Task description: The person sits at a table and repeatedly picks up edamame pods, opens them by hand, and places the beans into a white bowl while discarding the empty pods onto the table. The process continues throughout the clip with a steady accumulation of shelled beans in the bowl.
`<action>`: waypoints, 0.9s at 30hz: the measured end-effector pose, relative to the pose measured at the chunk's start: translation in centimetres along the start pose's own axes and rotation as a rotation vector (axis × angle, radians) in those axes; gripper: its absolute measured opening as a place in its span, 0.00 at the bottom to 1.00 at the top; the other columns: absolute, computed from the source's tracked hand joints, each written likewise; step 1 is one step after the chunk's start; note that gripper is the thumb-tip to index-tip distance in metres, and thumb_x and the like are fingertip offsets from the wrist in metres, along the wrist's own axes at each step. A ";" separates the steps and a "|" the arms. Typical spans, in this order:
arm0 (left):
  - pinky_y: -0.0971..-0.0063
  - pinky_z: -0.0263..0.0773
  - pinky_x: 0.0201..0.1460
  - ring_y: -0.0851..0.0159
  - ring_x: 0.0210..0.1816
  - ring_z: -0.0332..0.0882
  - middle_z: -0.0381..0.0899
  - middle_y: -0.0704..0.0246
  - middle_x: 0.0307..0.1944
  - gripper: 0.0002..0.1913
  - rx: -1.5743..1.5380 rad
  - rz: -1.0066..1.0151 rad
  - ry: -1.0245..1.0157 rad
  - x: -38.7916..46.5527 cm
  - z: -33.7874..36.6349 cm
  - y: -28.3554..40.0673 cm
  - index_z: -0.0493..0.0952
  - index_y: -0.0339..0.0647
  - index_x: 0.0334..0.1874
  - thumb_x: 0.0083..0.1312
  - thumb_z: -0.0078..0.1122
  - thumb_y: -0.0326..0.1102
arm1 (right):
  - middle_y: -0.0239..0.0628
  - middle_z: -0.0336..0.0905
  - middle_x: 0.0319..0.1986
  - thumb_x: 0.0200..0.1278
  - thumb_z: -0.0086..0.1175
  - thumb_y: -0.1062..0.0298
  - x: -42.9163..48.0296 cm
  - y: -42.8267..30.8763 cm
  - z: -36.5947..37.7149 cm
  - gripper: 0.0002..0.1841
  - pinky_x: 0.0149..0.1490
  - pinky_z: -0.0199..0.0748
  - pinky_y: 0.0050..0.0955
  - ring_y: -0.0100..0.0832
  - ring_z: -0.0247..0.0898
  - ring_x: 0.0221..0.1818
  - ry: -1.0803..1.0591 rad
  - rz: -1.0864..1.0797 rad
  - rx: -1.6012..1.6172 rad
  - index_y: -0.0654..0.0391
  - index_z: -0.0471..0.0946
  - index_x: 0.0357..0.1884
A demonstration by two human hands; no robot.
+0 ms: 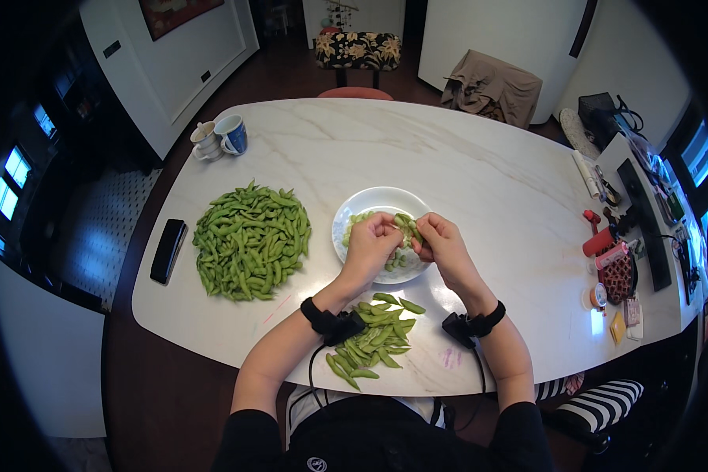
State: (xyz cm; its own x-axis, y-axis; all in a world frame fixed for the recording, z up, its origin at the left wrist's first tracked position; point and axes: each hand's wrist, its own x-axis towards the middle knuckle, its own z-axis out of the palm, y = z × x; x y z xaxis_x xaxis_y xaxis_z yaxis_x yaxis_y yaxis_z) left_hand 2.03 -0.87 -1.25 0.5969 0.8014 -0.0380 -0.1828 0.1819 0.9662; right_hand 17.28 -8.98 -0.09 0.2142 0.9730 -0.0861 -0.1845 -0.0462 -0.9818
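Note:
Both of my hands meet over a round white plate (349, 206) with a faint blue pattern. A green soybean pod (410, 224) is pinched between the fingertips of my left hand (373, 243) and my right hand (445, 239). Shelled green beans (396, 259) lie on the plate, partly hidden by my hands. To the left sits a large heap of green pods (251, 242). A smaller, looser pile of pods (377, 336) lies between my forearms, close to the near table edge. Each wrist wears a black strap with a small device and cable.
A black phone-like object (169, 251) lies at the left of the marble-patterned table (484, 147). Two mugs (231, 134) stand at the far left. Along the right edge are a red bottle (598, 241), a pink tube (612, 256), a patterned pouch (618, 277) and small packets.

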 end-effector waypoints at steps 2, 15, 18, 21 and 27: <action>0.84 0.69 0.32 0.80 0.28 0.73 0.79 0.75 0.29 0.07 0.054 0.120 0.038 -0.2 0.3 0.0 0.77 0.33 0.45 0.67 0.62 0.22 | 0.25 0.74 0.25 0.84 0.48 0.61 0.1 0.2 0.2 0.13 0.29 0.55 0.18 0.14 0.60 0.24 0.037 -0.081 -0.106 0.56 0.73 0.39; 0.81 0.74 0.34 0.78 0.30 0.77 0.84 0.72 0.31 0.17 0.475 0.202 -0.024 0.3 -0.8 -0.1 0.82 0.25 0.56 0.66 0.64 0.25 | 0.32 0.71 0.19 0.80 0.53 0.68 -1.4 -0.8 1.8 0.12 0.29 0.62 0.27 0.21 0.61 0.23 0.164 -0.446 -0.765 0.64 0.75 0.36; 0.83 0.73 0.32 0.78 0.29 0.77 0.84 0.72 0.32 0.16 0.327 0.120 -0.084 0.8 -1.2 -0.2 0.82 0.25 0.55 0.68 0.64 0.26 | 0.29 0.70 0.20 0.81 0.52 0.67 -1.2 -0.7 1.5 0.12 0.30 0.61 0.25 0.20 0.60 0.24 0.152 -0.401 -0.685 0.63 0.75 0.37; 0.84 0.72 0.31 0.78 0.29 0.77 0.84 0.71 0.32 0.14 0.261 0.089 -0.102 0.8 -1.4 0.1 0.83 0.27 0.53 0.69 0.63 0.28 | 0.34 0.70 0.20 0.80 0.53 0.67 -0.8 -0.3 1.0 0.11 0.29 0.62 0.28 0.23 0.62 0.23 0.141 -0.343 -0.594 0.64 0.77 0.39; 0.84 0.72 0.31 0.77 0.28 0.77 0.85 0.70 0.33 0.12 0.130 -0.030 -0.189 0.7 -1.8 1.0 0.83 0.29 0.51 0.70 0.64 0.30 | 0.29 0.70 0.21 0.80 0.52 0.66 -0.3 -0.4 0.2 0.13 0.31 0.62 0.26 0.19 0.62 0.26 0.092 -0.294 -0.467 0.66 0.78 0.38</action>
State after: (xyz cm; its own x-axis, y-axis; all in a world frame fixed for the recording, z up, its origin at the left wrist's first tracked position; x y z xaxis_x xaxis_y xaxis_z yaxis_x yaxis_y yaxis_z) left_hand 0.90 0.93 -0.77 0.7386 0.6734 -0.0303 -0.0679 0.1191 0.9906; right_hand 17.08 -9.22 0.35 0.2789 0.9375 0.2083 0.3353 0.1082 -0.9359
